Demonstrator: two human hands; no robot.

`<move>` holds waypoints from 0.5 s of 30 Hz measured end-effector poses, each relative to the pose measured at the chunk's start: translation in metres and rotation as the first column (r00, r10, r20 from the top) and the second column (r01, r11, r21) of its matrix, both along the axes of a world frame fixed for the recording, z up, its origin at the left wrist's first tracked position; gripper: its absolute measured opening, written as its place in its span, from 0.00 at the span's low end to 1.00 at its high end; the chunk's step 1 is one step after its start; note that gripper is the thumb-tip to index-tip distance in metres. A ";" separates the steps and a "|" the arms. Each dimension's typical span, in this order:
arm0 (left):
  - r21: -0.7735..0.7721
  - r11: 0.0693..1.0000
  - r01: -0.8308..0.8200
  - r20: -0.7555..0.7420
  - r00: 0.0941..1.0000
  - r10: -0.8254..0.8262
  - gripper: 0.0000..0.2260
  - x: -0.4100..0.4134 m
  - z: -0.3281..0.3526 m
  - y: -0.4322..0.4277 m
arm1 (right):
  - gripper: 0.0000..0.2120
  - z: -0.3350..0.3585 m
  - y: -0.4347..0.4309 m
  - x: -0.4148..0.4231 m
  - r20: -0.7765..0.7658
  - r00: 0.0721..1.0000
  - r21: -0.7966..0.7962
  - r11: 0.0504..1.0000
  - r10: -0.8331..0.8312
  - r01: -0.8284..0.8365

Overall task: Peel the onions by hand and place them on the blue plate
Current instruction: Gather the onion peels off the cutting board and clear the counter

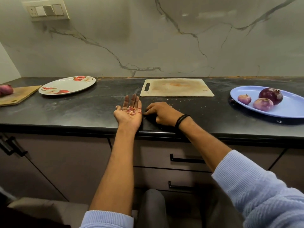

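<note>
Onions, three of them, lie on the blue plate [291, 111] at the right end of the bench [79, 109]: a large dark purple onion [271, 95] at the back, a small pale onion [244, 99] to its left, and a mid-sized pale onion [263, 104] in front, close against the large one. A fourth, red-skinned onion [5, 90] sits on a wooden board [21, 96] at the far left edge of the view. The left hand [129, 113] rests palm up near the front edge of the bench, fingers straight and spread, with a small heap of pink onion peel scraps [132, 110] lying loose on the palm. The right hand [162, 113], a black wristband [181, 120] on its wrist, lies palm down just beside it, fingers bent with the tips on the bench next to the left palm; whether they pinch a scrap cannot be told. A white cutting board [176, 88] lies behind the hands near the wall, and a floral plate [67, 85] stands between it and the wooden board
</note>
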State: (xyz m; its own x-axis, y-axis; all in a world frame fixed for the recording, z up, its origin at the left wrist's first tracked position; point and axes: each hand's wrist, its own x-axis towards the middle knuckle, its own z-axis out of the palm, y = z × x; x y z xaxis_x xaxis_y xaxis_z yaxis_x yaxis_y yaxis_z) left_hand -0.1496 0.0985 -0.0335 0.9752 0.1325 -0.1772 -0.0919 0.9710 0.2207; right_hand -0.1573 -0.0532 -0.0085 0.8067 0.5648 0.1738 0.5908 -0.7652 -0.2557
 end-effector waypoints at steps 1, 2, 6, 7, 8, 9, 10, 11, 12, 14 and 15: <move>0.005 1.000 0.004 0.001 1.000 -0.004 0.26 0.000 0.000 0.000 | 0.23 0.001 -0.007 -0.002 0.014 1.000 -0.010 1.000 -0.012 0.012; 0.012 1.000 0.006 -0.002 1.000 -0.006 0.26 -0.001 0.000 0.000 | 0.21 0.003 -0.016 -0.005 0.017 0.999 -0.013 0.999 -0.032 0.033; 0.034 0.999 0.028 -0.010 1.000 -0.027 0.27 0.002 0.000 -0.001 | 0.16 0.012 -0.046 -0.012 -0.055 0.987 0.071 0.985 -0.153 0.157; 0.034 0.999 0.032 -0.011 0.999 -0.032 0.27 0.003 0.000 -0.001 | 0.16 0.013 -0.050 -0.012 -0.064 0.977 0.101 0.973 -0.202 0.208; 0.038 0.999 0.038 -0.010 0.999 -0.038 0.27 0.003 -0.001 -0.001 | 0.17 0.014 -0.054 -0.011 -0.068 0.965 0.119 0.958 -0.253 0.259; 0.046 0.998 0.044 -0.009 0.999 -0.044 0.27 0.003 -0.001 -0.002 | 0.18 0.014 -0.056 -0.010 -0.076 0.953 0.113 0.948 -0.292 0.299; 0.049 0.998 0.048 -0.008 0.999 -0.048 0.27 0.002 -0.002 -0.002 | 0.19 0.013 -0.056 -0.009 -0.096 0.943 0.085 0.942 -0.317 0.325; 0.050 0.998 0.048 -0.008 0.999 -0.048 0.27 0.001 -0.002 -0.002 | 0.19 0.013 -0.054 -0.010 -0.122 0.937 0.042 0.941 -0.327 0.334; 0.051 0.998 0.046 -0.008 0.999 -0.046 0.27 0.000 -0.001 -0.002 | 0.19 0.012 -0.051 -0.012 -0.144 0.934 -0.002 0.944 -0.328 0.331; 0.052 0.998 0.046 -0.010 0.999 -0.045 0.27 -0.001 0.000 -0.001 | 0.19 0.012 -0.042 -0.018 -0.158 0.939 -0.045 0.952 -0.307 0.304; 0.046 0.998 0.046 -0.011 0.999 -0.046 0.27 -0.002 0.000 -0.002 | 0.19 0.013 -0.038 -0.021 -0.174 0.940 -0.042 0.956 -0.293 0.291</move>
State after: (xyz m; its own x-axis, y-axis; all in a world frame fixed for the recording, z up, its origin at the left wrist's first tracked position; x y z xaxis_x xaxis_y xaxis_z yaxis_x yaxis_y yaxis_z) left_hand -0.1514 0.0967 -0.0333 0.9787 0.0960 -0.1817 -0.0450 0.9629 0.2660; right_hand -0.1787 -0.0915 0.0042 0.9535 0.3012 0.0072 0.2873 -0.9019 -0.3226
